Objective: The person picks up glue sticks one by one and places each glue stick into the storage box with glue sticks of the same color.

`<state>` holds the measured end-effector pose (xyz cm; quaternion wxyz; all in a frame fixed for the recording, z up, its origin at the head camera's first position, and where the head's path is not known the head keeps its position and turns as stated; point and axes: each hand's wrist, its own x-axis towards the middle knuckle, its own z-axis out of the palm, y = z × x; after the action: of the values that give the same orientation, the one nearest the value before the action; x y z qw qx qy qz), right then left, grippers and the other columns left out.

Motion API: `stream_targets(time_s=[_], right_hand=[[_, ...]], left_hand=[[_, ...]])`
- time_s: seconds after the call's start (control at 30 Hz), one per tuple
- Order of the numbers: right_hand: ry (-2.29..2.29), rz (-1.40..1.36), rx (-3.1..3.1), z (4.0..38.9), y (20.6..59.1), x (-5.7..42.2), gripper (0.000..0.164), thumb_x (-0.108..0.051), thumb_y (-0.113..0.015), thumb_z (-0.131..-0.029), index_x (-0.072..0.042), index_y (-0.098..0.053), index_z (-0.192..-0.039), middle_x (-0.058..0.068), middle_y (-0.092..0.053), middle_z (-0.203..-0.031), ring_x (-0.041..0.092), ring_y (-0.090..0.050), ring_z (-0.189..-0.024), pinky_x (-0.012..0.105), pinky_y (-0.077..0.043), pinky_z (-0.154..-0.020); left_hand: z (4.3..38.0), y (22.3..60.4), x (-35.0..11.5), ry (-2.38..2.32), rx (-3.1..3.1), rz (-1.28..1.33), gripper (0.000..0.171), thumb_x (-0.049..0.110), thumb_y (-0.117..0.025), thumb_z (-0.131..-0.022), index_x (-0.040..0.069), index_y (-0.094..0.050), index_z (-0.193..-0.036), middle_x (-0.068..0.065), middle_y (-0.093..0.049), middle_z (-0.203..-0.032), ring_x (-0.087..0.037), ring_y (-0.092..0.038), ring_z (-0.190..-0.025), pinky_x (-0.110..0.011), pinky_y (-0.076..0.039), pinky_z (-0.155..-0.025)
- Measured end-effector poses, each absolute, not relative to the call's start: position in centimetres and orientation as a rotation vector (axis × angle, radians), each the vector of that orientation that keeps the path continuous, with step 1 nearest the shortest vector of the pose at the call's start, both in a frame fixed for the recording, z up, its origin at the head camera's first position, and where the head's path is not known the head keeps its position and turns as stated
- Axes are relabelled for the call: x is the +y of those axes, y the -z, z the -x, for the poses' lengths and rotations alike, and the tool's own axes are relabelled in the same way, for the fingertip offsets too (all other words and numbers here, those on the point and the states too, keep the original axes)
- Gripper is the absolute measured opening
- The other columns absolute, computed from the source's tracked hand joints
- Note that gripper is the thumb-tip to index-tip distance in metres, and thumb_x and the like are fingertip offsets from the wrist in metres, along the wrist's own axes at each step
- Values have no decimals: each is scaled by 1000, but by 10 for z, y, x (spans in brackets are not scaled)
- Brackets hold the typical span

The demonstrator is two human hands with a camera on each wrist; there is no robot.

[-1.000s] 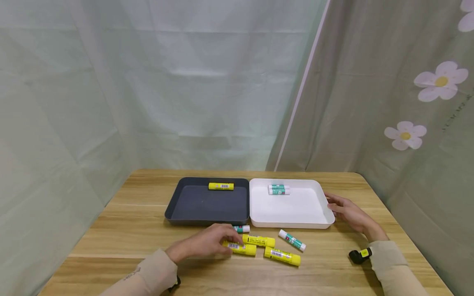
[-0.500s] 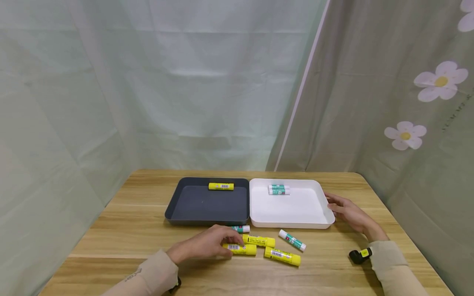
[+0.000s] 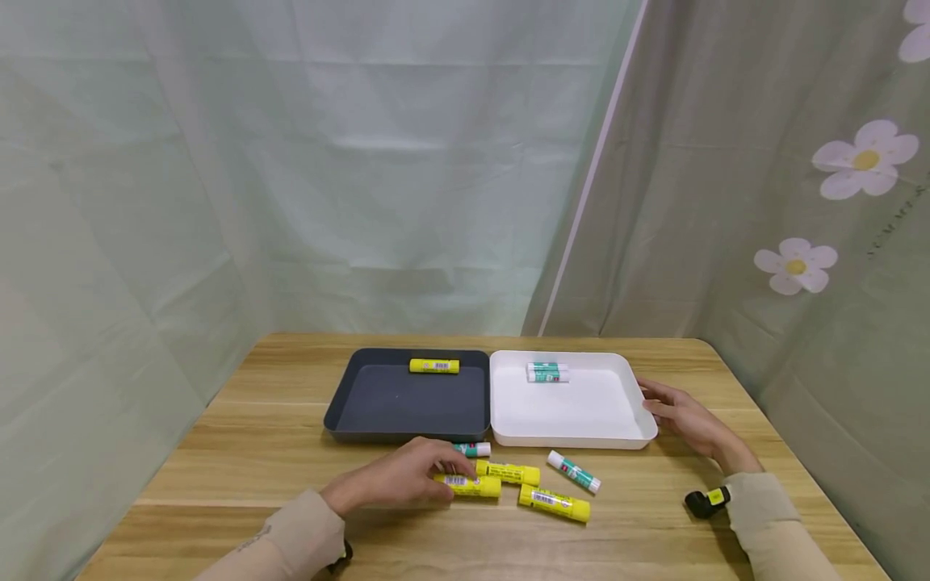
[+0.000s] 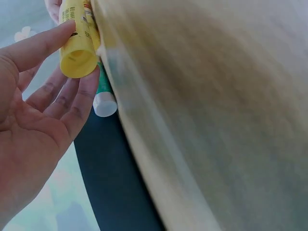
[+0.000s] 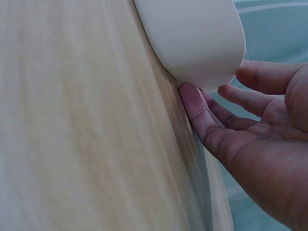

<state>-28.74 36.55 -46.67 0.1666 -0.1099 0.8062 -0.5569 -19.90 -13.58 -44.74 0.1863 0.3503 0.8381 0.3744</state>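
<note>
My left hand (image 3: 407,474) pinches a yellow glue stick (image 3: 471,486) between thumb and fingers, in front of the dark tray. In the left wrist view the thumb lies along one side of that glue stick (image 4: 78,53) and the fingertips along the other. Two more yellow glue sticks lie close by, one just behind (image 3: 512,473) and one to the right (image 3: 555,503). My right hand (image 3: 690,418) is at the right end of the white tray (image 3: 574,442). Its extended fingertips touch the tray's outer wall (image 5: 197,43) in the right wrist view.
The dark grey tray (image 3: 407,437) holds a yellow glue stick (image 3: 434,366). In the white tray beside it lie two green-and-white glue sticks (image 3: 548,375). Another green-and-white glue stick (image 3: 574,472) lies in front, and one (image 3: 475,449) is partly hidden behind my left hand.
My left hand and the pinched glue stick have shifted very slightly left and away from me. My right hand and both trays stay put.
</note>
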Motion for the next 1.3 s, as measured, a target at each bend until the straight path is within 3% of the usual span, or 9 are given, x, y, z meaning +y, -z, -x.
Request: stream_targets(time_s=[0.43,0.97,1.3], right_hand=[[1602,342,2265,288,466,367,69,-19,-52,-110,7,-15,-163,34,-13,-167,46,-32,-146,17,-47,-95],[1591,325,2274,289,466,367,70,-20,-52,-110,6,-16,-163,33,-14,-167,46,-34,-145,19,-48,-96],[1602,319,2263,288,466,366,69,-19,-52,-110,5,-15,-163,33,-13,-167,41,-39,-142,19,-49,-95]], left_hand=[[205,429,-144,-1189,2382,-1005,36,6,-79,-92,22,-74,-124,10,-71,-120,-15,-66,-109,-32,-55,-94],[233,399,-162,-1106,2560,-1039,32,14,-77,-96,19,-73,-128,5,-73,-122,-14,-67,-111,-39,-55,-95],[257,387,-174,-1068,2583,-967,33,10,-75,-96,16,-74,-128,0,-73,-124,-17,-67,-109,-40,-54,-93]])
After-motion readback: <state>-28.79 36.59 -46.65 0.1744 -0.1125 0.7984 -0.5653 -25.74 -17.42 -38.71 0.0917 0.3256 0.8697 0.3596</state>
